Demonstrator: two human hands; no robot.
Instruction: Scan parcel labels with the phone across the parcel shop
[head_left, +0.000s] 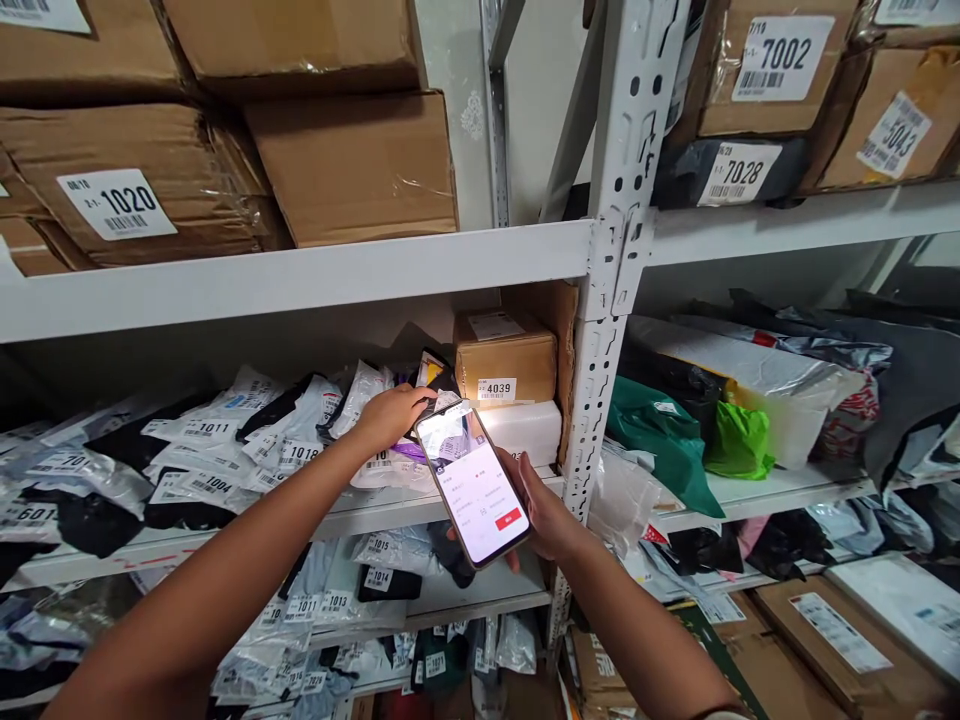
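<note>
My right hand (544,505) holds a smartphone (476,490) from below and the side. Its lit screen shows a camera picture on top and a white page with a red button. My left hand (394,415) reaches in at the middle shelf, its fingers curled on the edge of a plastic-wrapped parcel (439,378) just behind the phone's top. The phone hides part of that parcel. To the right of those fingers sits a brown carton (506,360) labelled 4039, on top of a white package (525,435).
Labelled plastic mailers (217,430) crowd the middle shelf leftward. A white perforated post (600,350) stands right of my hands. Large cartons (352,170) fill the upper shelf, above a white beam (300,285). Green parcels (652,440) lie on the neighbouring rack; more mailers (390,583) lie below.
</note>
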